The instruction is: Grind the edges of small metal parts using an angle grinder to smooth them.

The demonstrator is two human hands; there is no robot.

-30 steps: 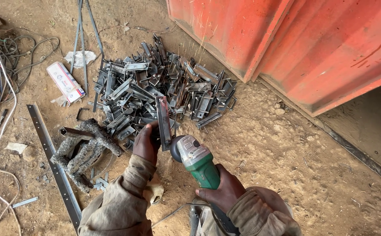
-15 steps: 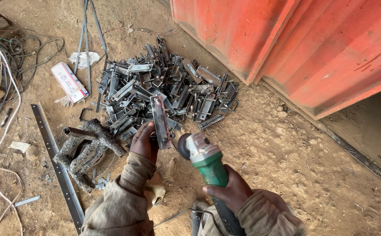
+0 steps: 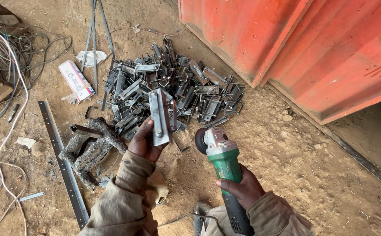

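While the left hand (image 3: 143,142) is pinching one metal bracket (image 3: 159,116) in its fingers | right hand (image 3: 239,189) is gripping the green angle grinder (image 3: 222,155), fingers wrapped | disc not touching bracket | bracket pile (image 3: 173,89) waiting on the ground

Brightness: even, soft daylight, moderately bright.
Light source: diffuse; no direction can be told.
Shadows: faint and short under the pile of metal brackets (image 3: 173,94) and the angle grinder (image 3: 222,162).
Glare: dull sheen on the flat metal piece (image 3: 159,116); none on the orange container wall (image 3: 313,48).
Focus: sharp throughout.
Blur: none visible.
Edges: slight wide-angle stretch towards the corners.
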